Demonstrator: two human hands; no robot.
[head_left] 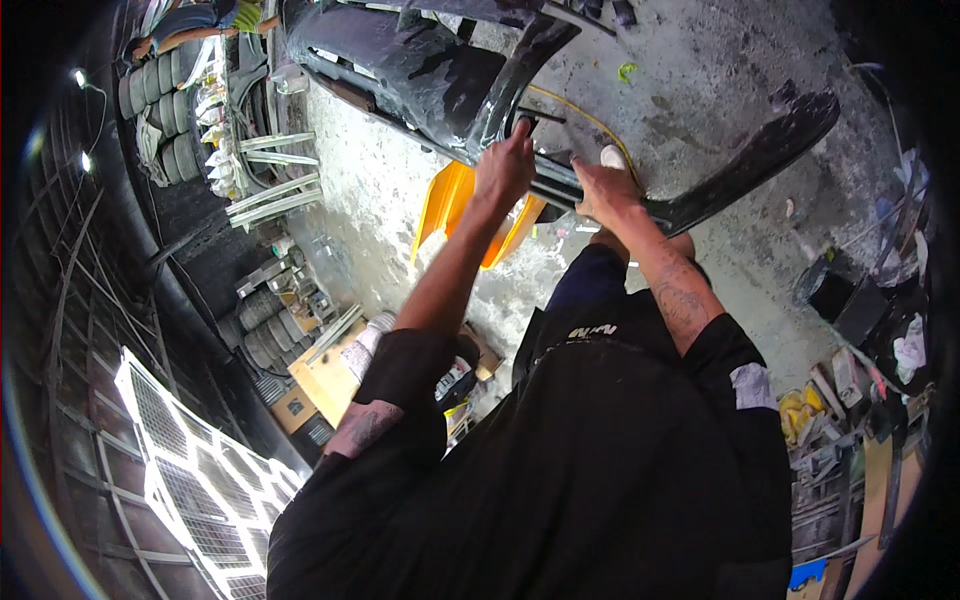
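Observation:
A large black car bumper [440,85], scuffed and streaked with pale dust or wet marks, spreads across the upper middle of the head view. One long curved end reaches off to the right. My left hand [503,168] is closed round its slatted middle section, thumb on top. To the right of it, my right hand [607,193] grips the same slatted part, fingers over its near edge. Part of the grip of both hands is hidden from above. Below the bumper, between it and my body, an orange panel-like object [440,205] shows on the floor side.
Stacked tyres [165,95] and pale metal strips [275,200] line the left. A wooden board [325,375] and boxes lie lower left, near a bright lattice lamp [190,450]. A yellow hose [590,115] crosses the concrete floor. Clutter and a black bin [850,305] stand right.

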